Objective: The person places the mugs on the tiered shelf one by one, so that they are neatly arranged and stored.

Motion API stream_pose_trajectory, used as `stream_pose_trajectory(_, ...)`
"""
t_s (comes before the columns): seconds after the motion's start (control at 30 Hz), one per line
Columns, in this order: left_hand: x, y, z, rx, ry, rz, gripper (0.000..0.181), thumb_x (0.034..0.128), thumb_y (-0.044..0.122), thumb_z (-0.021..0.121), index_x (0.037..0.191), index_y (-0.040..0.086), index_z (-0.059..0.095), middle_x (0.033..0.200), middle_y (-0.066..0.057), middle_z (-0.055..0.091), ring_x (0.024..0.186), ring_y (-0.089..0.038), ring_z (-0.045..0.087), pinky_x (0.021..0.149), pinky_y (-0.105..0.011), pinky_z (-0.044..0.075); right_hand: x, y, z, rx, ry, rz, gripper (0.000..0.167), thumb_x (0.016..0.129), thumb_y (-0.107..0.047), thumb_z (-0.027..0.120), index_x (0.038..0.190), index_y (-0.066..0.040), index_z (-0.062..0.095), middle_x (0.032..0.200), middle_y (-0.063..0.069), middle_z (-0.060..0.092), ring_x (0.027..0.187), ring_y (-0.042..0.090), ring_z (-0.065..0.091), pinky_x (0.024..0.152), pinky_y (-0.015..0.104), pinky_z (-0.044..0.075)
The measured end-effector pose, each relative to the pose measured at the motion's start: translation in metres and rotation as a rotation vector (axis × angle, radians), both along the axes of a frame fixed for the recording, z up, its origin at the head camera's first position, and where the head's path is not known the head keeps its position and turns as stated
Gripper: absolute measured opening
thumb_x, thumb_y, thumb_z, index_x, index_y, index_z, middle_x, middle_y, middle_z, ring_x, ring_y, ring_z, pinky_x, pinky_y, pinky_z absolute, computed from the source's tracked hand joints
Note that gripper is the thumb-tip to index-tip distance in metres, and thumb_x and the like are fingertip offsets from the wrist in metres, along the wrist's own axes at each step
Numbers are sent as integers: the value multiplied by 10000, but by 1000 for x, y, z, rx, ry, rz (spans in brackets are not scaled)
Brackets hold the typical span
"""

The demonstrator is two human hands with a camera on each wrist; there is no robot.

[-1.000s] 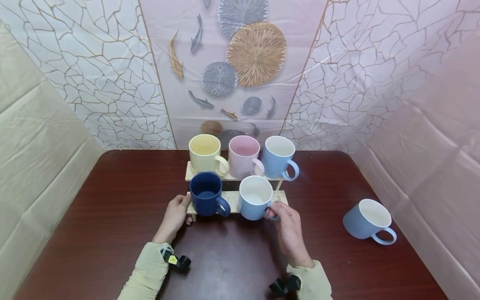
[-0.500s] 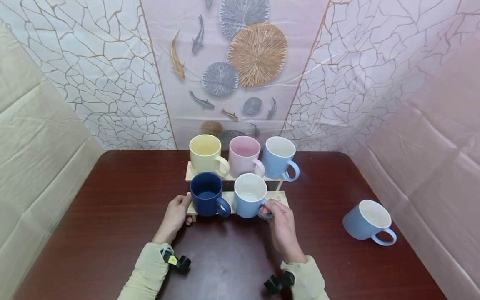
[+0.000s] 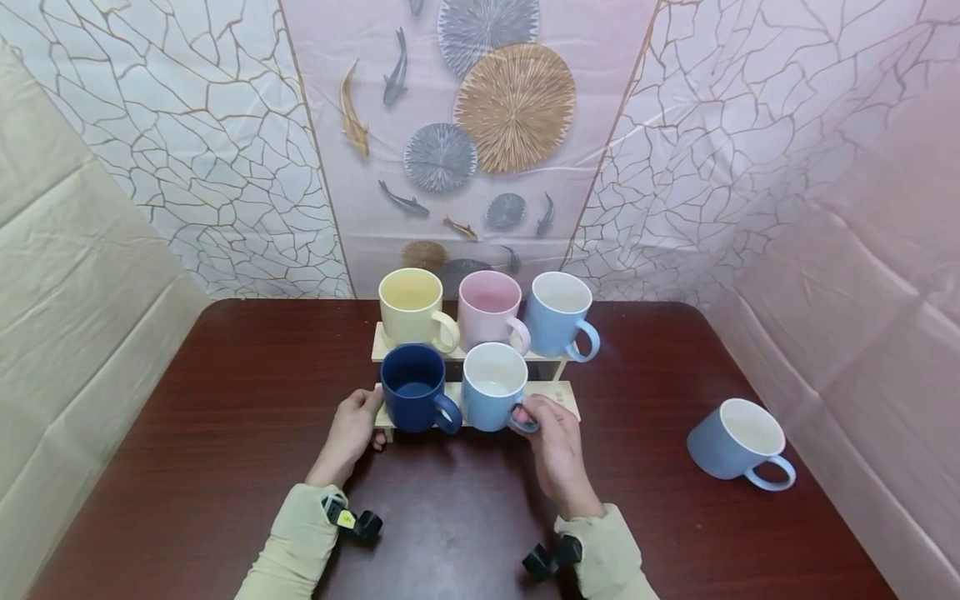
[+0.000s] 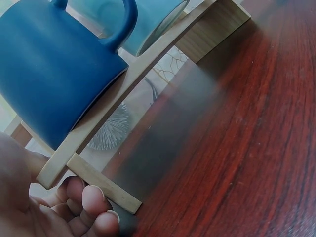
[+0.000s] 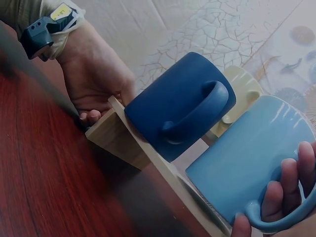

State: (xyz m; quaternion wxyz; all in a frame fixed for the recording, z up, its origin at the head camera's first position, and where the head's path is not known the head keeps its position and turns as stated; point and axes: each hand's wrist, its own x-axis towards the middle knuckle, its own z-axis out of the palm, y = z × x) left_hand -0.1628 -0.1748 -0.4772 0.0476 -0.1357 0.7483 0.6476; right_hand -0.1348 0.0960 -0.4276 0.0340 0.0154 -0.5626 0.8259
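Note:
A light blue mug with a white inside (image 3: 491, 392) is upright at the lower shelf of a two-tier wooden rack (image 3: 555, 393). My right hand (image 3: 553, 442) grips its handle, fingers through the loop in the right wrist view. Its base is at the shelf board; I cannot tell if it rests fully there. Beside it, a dark blue mug (image 3: 408, 400) stands on the shelf's left part. My left hand (image 3: 348, 433) holds the left end of that shelf, and in the left wrist view its fingers (image 4: 94, 200) curl beneath the board.
On the upper tier stand a yellow mug (image 3: 408, 312), a pink mug (image 3: 483, 321) and another light blue mug (image 3: 551, 321). A further blue mug (image 3: 723, 446) leans tilted on the dark red wooden table (image 3: 450, 517) at the right. A patterned cloth (image 3: 225, 150) hangs behind.
The right hand has moved the light blue mug leftward along the lower shelf, closer to the dark blue mug. The left hand has stayed at the rack's end.

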Motion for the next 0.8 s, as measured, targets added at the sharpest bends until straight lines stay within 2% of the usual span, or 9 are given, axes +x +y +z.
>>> stream_pose_trajectory(0.33,0,-1,-2,-1,-5,-3,420,1032,411,445,1003,3,537,662,-95,555,492,-183,529,497,-299,491,-1,-4,-4,7,-2,22,299,984,-26,450,711,-26,571,750,49,552,751,181,546,787,331,528)
stream_pose_trajectory(0.63,1,0,0,1,-4,-3,411,1032,400,449,997,-1,536,663,-101,559,489,-182,530,494,-298,490,0,-8,-6,15,-34,21,278,977,-29,457,722,-16,568,752,54,543,764,183,543,815,363,526)
stream_pose_trajectory(0.8,1,-1,1,6,-2,-8,427,1029,417,450,999,0,536,660,-103,566,489,-180,530,495,-299,493,0,-6,-5,45,-55,51,260,981,-59,476,748,-6,579,786,71,546,797,207,543,846,367,513)
